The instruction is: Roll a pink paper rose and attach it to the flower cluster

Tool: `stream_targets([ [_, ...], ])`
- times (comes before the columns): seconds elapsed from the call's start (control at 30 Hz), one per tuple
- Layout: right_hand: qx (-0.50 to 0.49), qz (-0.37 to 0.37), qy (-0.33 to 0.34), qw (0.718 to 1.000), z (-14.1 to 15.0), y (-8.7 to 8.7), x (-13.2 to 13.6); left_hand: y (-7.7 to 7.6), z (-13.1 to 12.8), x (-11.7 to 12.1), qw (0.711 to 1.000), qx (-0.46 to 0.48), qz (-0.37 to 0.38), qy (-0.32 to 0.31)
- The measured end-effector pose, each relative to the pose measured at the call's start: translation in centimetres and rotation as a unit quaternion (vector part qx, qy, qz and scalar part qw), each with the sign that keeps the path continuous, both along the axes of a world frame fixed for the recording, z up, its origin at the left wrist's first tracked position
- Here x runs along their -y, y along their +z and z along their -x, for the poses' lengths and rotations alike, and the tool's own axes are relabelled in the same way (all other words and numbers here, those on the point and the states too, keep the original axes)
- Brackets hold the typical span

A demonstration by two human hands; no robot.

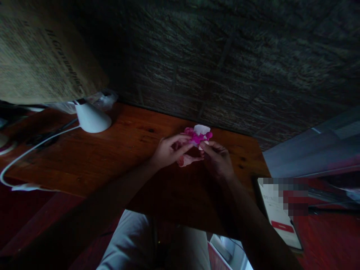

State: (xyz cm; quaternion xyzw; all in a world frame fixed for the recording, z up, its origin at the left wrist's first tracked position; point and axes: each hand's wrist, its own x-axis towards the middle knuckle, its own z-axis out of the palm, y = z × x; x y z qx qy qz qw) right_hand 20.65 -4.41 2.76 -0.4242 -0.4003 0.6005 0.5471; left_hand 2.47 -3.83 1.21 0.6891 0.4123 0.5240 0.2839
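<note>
Over the far middle of a wooden table (118,157), both hands meet around a small pink-and-white object (198,135), perhaps folded paper or a little flower; the dim light hides its detail. My left hand (170,150) pinches its left side with bent fingers. My right hand (216,159) grips its right side, fingers closed. A pale pink piece (187,160) shows just below the fingers, between the two hands.
A white cone-shaped lamp base (91,118) stands at the back left, its white cable (30,150) curving toward the left edge. A newspaper sheet (42,56) hangs upper left. A dark brick wall (225,56) rises behind. A tablet or clipboard (278,215) lies lower right.
</note>
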Motion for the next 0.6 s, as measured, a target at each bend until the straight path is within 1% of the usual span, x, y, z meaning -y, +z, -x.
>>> stream_targets([
  [0.03,-0.005,-0.004,0.003,1.000,0.2,0.0,0.1,0.1,-0.3,0.3,1.000,-0.014,-0.002,-0.024],
  [0.07,-0.008,-0.010,0.011,1.000,0.5,0.1,0.3,0.2,-0.5,0.5,0.999,-0.021,-0.006,-0.033],
  [0.17,-0.002,-0.036,0.054,0.998,0.9,0.5,0.9,0.0,-0.7,0.4,0.999,-0.028,-0.010,-0.035],
  [0.23,0.021,-0.054,0.066,0.996,1.0,0.6,1.1,-0.1,-0.5,0.2,0.999,-0.023,-0.011,-0.032],
  [0.43,0.098,-0.087,0.020,0.991,0.6,0.5,1.0,0.1,-0.2,-0.1,0.999,0.007,-0.017,-0.050],
  [0.6,0.136,-0.118,0.022,0.983,0.1,0.3,0.7,-0.5,-0.3,-0.6,0.994,0.058,-0.022,-0.095],
])
